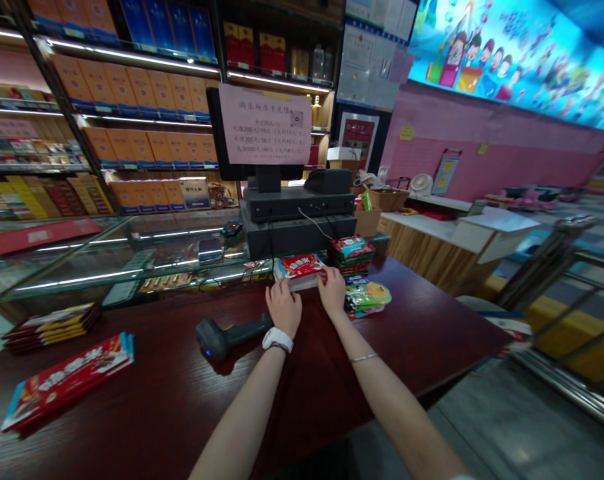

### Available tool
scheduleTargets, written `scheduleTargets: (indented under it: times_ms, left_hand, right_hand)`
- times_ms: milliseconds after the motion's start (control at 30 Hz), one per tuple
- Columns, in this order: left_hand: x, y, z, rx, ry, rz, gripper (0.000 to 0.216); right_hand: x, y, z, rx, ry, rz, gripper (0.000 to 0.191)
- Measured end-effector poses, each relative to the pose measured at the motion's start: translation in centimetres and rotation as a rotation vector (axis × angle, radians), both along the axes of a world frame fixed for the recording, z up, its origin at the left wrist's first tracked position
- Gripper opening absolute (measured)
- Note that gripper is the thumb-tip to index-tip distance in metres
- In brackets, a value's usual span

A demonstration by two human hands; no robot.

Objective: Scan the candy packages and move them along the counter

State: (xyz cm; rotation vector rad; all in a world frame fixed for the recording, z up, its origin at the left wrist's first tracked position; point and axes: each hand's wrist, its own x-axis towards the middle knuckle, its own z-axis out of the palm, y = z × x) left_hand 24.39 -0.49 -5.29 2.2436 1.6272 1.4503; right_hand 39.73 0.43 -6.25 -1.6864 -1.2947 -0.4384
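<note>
A red and blue snack packet [301,266] lies on the counter below the cash register, with a pale, shiny edge showing along its near side. My left hand [285,308] has its bent fingers on the packet's near left corner. At the near right corner, my right hand [333,291] grips with thumb and fingers. The undersides of both hands' fingers are hidden. Beside my left wrist lies a black barcode scanner [232,335], its blue light on. Just right of my right hand are green, cartoon-printed packets [368,295] and a stack of red packets [352,249].
More red snack packets [72,380] lie at the counter's left, near a pile of yellow and dark red packets [55,327]. A cash register [299,210] and a monitor with a pink notice [266,125] stand behind. A glass case [182,250] borders the counter.
</note>
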Motion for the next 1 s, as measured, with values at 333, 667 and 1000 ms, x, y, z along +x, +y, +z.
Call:
scheduleTargets:
  times_ms: [333,667,1000]
  left_hand:
    - [0.2,0.4,-0.4,0.005,0.058,-0.018,0.050]
    - [0.1,0.1,0.0,-0.008,0.081,-0.027,0.052]
    - [0.2,-0.2,-0.1,-0.051,0.162,-0.075,0.059]
  right_hand:
    - [-0.2,0.1,-0.7,-0.049,0.044,0.064,0.052]
    - [-1.0,-1.1,0.8,-0.117,-0.129,0.038,0.049]
    - [-2.2,-0.8,-0.1,-0.249,-0.198,0.108,0.063]
